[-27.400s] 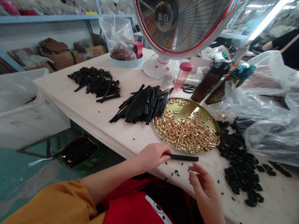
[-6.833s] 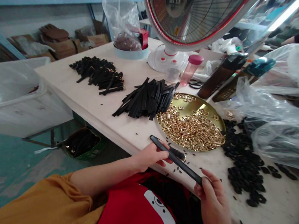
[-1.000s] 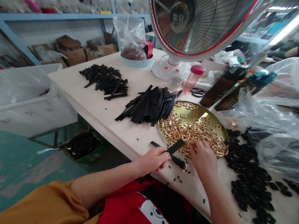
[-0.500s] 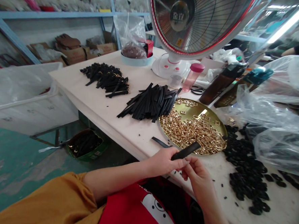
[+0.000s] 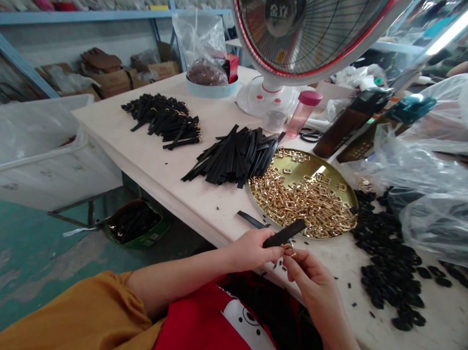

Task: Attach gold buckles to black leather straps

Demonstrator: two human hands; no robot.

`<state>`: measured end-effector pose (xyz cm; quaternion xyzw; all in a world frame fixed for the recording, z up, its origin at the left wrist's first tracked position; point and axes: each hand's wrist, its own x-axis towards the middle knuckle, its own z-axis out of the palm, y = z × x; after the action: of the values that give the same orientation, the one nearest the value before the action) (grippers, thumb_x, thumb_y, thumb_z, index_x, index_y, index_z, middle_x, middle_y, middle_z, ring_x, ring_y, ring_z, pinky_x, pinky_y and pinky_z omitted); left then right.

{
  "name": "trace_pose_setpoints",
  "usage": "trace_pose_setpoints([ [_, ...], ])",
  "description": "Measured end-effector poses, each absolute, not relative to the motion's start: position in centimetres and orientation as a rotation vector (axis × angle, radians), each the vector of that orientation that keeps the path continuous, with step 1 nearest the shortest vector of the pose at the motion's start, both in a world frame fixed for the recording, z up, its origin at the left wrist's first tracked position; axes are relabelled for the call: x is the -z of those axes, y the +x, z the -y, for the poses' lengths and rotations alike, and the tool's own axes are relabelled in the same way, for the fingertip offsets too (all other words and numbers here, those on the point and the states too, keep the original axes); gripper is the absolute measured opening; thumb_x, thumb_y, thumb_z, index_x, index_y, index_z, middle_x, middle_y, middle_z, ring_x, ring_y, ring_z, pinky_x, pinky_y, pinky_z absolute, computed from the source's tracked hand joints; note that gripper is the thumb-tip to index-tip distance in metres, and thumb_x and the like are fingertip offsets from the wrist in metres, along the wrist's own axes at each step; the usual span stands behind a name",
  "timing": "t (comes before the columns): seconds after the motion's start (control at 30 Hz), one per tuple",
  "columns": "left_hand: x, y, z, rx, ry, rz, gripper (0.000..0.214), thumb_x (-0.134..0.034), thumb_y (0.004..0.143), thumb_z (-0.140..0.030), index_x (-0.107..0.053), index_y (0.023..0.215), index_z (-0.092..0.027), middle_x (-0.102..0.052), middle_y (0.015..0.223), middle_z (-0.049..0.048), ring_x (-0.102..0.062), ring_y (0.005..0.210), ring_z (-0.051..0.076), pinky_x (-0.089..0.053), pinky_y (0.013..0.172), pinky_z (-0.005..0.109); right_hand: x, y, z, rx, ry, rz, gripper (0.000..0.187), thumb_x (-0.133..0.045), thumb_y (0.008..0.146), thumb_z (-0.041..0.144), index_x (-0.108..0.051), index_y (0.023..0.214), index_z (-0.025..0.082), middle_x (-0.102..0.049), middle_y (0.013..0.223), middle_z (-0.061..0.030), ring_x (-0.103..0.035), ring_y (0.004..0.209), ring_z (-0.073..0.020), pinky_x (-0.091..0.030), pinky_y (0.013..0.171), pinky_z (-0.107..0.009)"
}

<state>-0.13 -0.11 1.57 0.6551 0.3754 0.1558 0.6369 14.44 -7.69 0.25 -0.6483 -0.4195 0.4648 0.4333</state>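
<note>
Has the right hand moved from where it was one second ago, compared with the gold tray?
Yes. The right hand has left the gold tray and come back toward the table edge, now beside the left hand at the black strap.

Black strap heaps: two, near heap (image 5: 235, 156) and far heap (image 5: 164, 119), both 10 o'clock of the gold tray (image 5: 301, 166). Tray: one. Buckles (image 5: 303, 203): too many to count. Held strap (image 5: 284, 233): one. Loose strap (image 5: 251, 219): one. Fan (image 5: 306, 26): one, at 12. Bottles: two, pink bottle (image 5: 304, 111) and brown bottle (image 5: 346, 126). Black loops (image 5: 387, 258), at 4: uncountable.
</note>
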Motion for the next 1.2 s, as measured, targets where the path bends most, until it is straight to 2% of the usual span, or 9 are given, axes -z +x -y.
trace_pose_setpoints([
  [0.13, -1.2, 0.0, -0.1, -0.213, 1.144, -0.626, 0.026, -0.05, 0.076, -0.04, -0.048, 0.081, -0.014, -0.048, 0.065, -0.0036, -0.033, 0.044, 0.004, -0.026, 0.042, 0.019, 0.3, 14.6, 7.8, -1.173, -1.5, 0.947, 0.02, -0.061, 0.072, 0.041, -0.062, 0.072, 0.021, -0.057, 0.067, -0.0004, -0.051, 0.066, -0.0149, -0.044, 0.065, -0.027],
  [0.23, -1.0, 0.0, 0.0, -0.241, 1.23, -0.689, 0.028, -0.045, 0.079, -0.042, -0.048, 0.081, -0.014, -0.048, 0.064, -0.0032, -0.036, 0.045, 0.005, -0.028, 0.044, 0.019, 0.9, 14.5, 7.9, -1.264, -1.409, 0.727, 0.02, -0.064, 0.07, 0.041, -0.063, 0.073, 0.021, -0.062, 0.085, -0.0032, -0.055, 0.077, -0.0165, -0.046, 0.073, -0.03],
  [0.33, -1.3, -0.7, 0.0, -0.289, 1.482, -0.861, 0.029, -0.036, 0.084, -0.04, -0.049, 0.081, -0.014, -0.048, 0.06, -0.0034, -0.042, 0.052, 0.007, -0.032, 0.051, 0.019, 1.1, 14.6, 7.9, -1.34, -1.322, 0.502, 0.019, -0.069, 0.067, 0.037, -0.062, 0.067, 0.02, -0.063, 0.09, -0.0036, -0.056, 0.072, -0.0136, -0.049, 0.066, -0.027],
  [0.53, -2.1, -2.5, 0.5, -0.059, 1.677, -0.803, 0.028, -0.035, 0.084, -0.038, -0.052, 0.083, -0.016, -0.049, 0.061, -0.0035, -0.045, 0.055, 0.008, -0.032, 0.049, 0.018, 0.9, 14.6, 7.8, -1.312, -1.255, 0.376, 0.018, -0.073, 0.063, 0.03, -0.059, 0.067, 0.02, -0.065, 0.079, 0.0014, -0.053, 0.057, -0.0061, -0.049, 0.059, -0.017],
  [0.67, -2.0, -2.3, 0.5, -0.028, 1.691, -0.748, 0.027, -0.036, 0.084, -0.036, -0.053, 0.084, -0.016, -0.048, 0.061, -0.0038, -0.045, 0.054, 0.008, -0.032, 0.049, 0.017, 0.8, 14.7, 7.9, -1.327, -1.239, 0.347, 0.024, -0.075, 0.061, 0.025, -0.058, 0.078, 0.023, -0.065, 0.077, 0.003, -0.053, 0.053, -0.0056, -0.049, 0.055, -0.016],
  [0.83, -2.2, -1.9, 0.1, -0.01, 1.783, -0.702, 0.026, -0.038, 0.083, -0.034, -0.056, 0.086, -0.017, -0.05, 0.06, -0.0039, -0.047, 0.056, 0.009, -0.033, 0.053, 0.018, 0.8, 14.3, 8.3, -1.424, -1.191, 0.222, 0.029, -0.077, 0.058, 0.024, -0.061, 0.082, 0.022, -0.061, 0.072, 0.0046, -0.051, 0.051, -0.0038, -0.046, 0.05, -0.013],
  [0.97, -2.5, -1.9, 0.3, -0.14, 1.814, -0.709, 0.019, -0.043, 0.079, -0.026, -0.057, 0.09, -0.017, -0.058, 0.074, -0.0011, -0.051, 0.069, 0.011, -0.037, 0.063, 0.019, 1.6, 12.8, 8.7, -1.434, -1.25, 0.346, 0.026, -0.074, 0.062, 0.029, -0.062, 0.083, 0.021, -0.06, 0.073, 0.0028, -0.052, 0.056, -0.0082, -0.046, 0.053, -0.02],
  [1.03, -2.5, -1.8, 0.5, -0.166, 1.748, -0.742, 0.018, -0.045, 0.076, -0.023, -0.055, 0.089, -0.015, -0.058, 0.077, 0.0, -0.051, 0.07, 0.012, -0.038, 0.062, 0.02, 2.1, 12.2, 8.9, -1.369, -1.313, 0.486, 0.024, -0.07, 0.066, 0.032, -0.061, 0.085, 0.021, -0.06, 0.072, 0.0022, -0.052, 0.059, -0.0105, -0.045, 0.057, -0.023],
  [1.2, -1.6, -1.5, 0.8, -0.1, 1.588, -0.719, 0.017, -0.04, 0.082, -0.028, -0.05, 0.082, -0.014, -0.05, 0.061, -0.0036, -0.044, 0.054, 0.007, -0.034, 0.052, 0.018, 2.5, 12.3, 9.4, -1.258, -1.421, 0.722, 0.017, -0.062, 0.074, 0.035, -0.058, 0.082, 0.021, -0.057, 0.067, 0.003, -0.051, 0.061, -0.0113, -0.042, 0.059, -0.024],
])
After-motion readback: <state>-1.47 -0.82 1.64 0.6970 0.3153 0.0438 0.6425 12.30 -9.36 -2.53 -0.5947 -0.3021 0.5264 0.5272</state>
